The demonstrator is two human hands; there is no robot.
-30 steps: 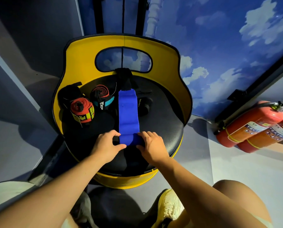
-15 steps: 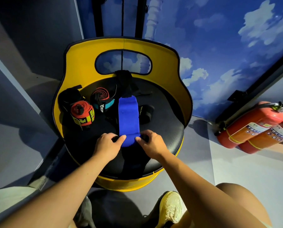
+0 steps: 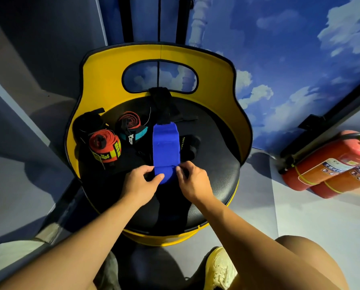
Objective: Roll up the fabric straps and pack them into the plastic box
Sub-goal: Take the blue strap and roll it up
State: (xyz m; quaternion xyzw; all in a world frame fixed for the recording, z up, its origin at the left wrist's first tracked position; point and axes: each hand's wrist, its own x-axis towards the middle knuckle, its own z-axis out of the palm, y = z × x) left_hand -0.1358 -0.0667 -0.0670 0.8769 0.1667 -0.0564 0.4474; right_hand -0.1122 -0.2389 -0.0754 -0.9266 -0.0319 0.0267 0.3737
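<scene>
Blue fabric strap (image 3: 166,146) lies lengthwise on the black padded seat (image 3: 214,164) of a yellow-backed chair (image 3: 103,80), its near end rolled into a short cylinder. Both forearms reach in from the bottom of the view, palms down. The left hand (image 3: 140,182) pinches the left end of the roll, thumb tip lying on the blue cloth, fingers curled round the side. The right hand (image 3: 192,181) pinches the right end, fingertips (image 3: 180,168) curled over the top edge of the roll. Each grip is narrow and closed on the strap.

Compared with half a second ago: the roll is thicker and the flat run of blue ahead of it is shorter. The left thumb has shifted onto the front face of the roll. The other items on the seat have not moved.

No plastic box can be made out in this view. On the seat, left of the blue strap: a red rolled strap with yellow label (image 3: 104,146), a red-and-black roll with teal band (image 3: 131,127), and a black roll (image 3: 88,124) at the seat's left edge. A loose black strap (image 3: 161,106) runs from the far end of the blue one toward the backrest. A dark roll with lettering (image 3: 188,144) sits just right of the blue strap.

On the floor at right lie two red fire extinguishers (image 3: 329,164). A pale shoe (image 3: 221,268) shows below the seat.
</scene>
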